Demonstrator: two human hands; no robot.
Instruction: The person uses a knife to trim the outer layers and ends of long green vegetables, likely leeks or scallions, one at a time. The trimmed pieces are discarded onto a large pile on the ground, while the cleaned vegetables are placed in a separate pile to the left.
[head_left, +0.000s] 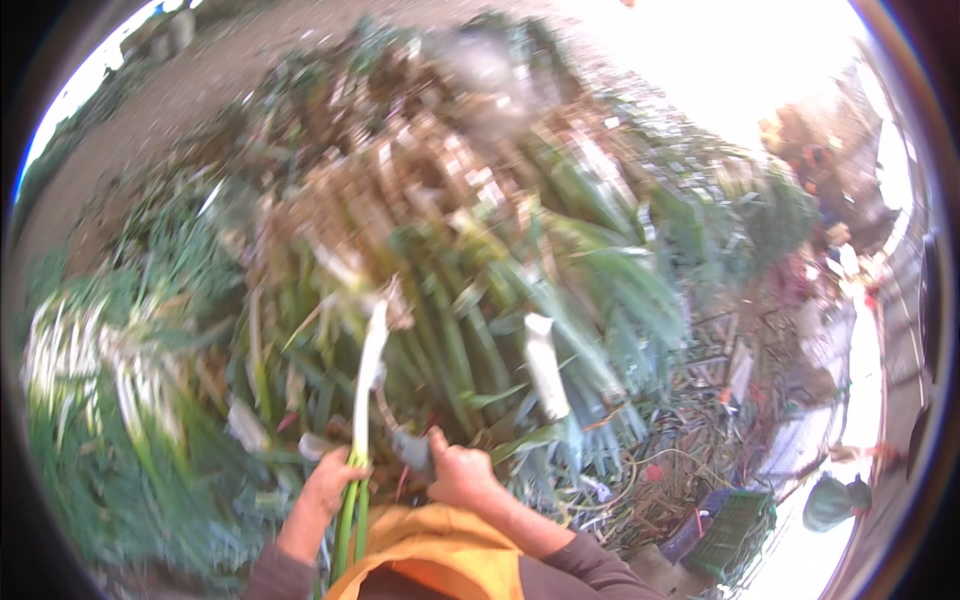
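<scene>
My left hand (330, 484) is closed around the green lower part of a leek-like stalk, probably a Welsh onion (367, 382). Its white shank points up and away from me, with the stringy root end on top. My right hand (461, 469) is to the right of the stalk, fingers curled and one digit extended. Beside that digit is a small grey object (412, 448), too blurred to name; whether the hand grips it is not clear. A large heap of the same onions (442, 330) spreads in front of me, roots mostly facing away.
Onions with clean white shanks (120, 360) lie at the left. A white strip (546, 367) rests on the heap. To the right are scattered leaf trimmings (667, 465), a green plastic crate (731, 529) and a dull green container (825, 502). Bare ground (172, 97) stretches behind the heap.
</scene>
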